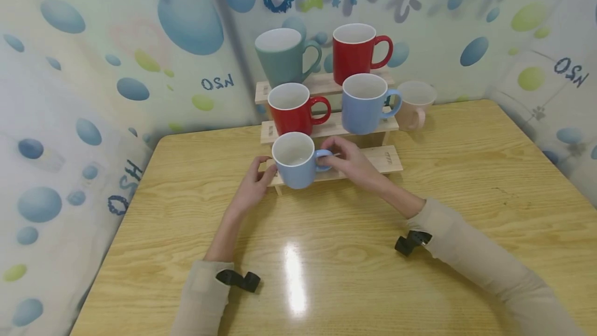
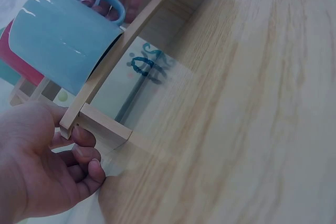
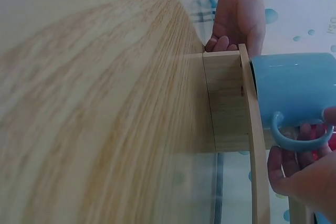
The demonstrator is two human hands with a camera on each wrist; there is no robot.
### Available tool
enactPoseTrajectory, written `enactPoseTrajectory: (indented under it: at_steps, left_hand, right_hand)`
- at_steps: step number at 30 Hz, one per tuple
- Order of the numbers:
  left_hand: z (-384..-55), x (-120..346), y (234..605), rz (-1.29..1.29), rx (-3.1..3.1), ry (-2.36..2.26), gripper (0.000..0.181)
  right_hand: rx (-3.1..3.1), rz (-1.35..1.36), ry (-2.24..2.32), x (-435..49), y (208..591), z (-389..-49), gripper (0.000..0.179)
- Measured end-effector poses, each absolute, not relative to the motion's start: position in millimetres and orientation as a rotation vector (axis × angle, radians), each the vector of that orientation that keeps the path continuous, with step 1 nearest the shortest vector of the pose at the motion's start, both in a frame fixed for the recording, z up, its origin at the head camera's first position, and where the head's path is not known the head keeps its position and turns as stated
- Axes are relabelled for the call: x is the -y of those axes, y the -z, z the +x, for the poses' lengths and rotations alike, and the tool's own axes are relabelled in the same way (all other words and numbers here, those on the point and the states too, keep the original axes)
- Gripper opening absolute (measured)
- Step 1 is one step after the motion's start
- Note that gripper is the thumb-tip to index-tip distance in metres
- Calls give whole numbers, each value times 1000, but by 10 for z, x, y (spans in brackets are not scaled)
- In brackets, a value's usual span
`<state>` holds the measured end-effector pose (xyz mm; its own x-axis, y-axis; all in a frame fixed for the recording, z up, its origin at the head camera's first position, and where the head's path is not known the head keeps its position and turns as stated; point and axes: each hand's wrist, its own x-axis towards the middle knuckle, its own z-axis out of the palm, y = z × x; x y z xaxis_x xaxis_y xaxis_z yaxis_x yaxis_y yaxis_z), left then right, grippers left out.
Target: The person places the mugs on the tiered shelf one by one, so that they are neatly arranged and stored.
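A light blue mug (image 1: 295, 165) stands upright at the left part of the lowest shelf of a wooden tiered rack (image 1: 389, 159). My right hand (image 1: 352, 165) holds that mug's handle, fingertips through and around the loop, as the right wrist view shows. At the shelf's left end, my left hand (image 1: 252, 183) grips the board, with curled fingers (image 2: 84, 153) below its edge. On the middle shelf sit a red mug (image 1: 290, 113) and another blue mug (image 1: 364, 105). The top shelf bears a green tapered mug (image 1: 281, 58) and a taller red mug (image 1: 353, 53).
A pale pink mug (image 1: 416, 100) stands on the wooden table (image 1: 186, 222) behind the rack's right side. A wall (image 1: 116, 56) with painted blue and green spots rises right behind the rack. Each sleeve carries a black wrist camera mount (image 1: 412, 242).
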<state>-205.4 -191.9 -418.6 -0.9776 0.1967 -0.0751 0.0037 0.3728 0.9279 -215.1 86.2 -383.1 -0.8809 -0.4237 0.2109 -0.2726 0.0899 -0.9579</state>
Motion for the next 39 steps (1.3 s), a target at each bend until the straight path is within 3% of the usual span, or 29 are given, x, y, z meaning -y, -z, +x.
enactPoseTrajectory:
  at_steps: [39]
  left_hand:
    - [-2024, 1910, 4121, 165, -2437, -1650, 48]
  right_hand:
    - [-2390, -713, 1954, -1998, 3823, -2047, 20]
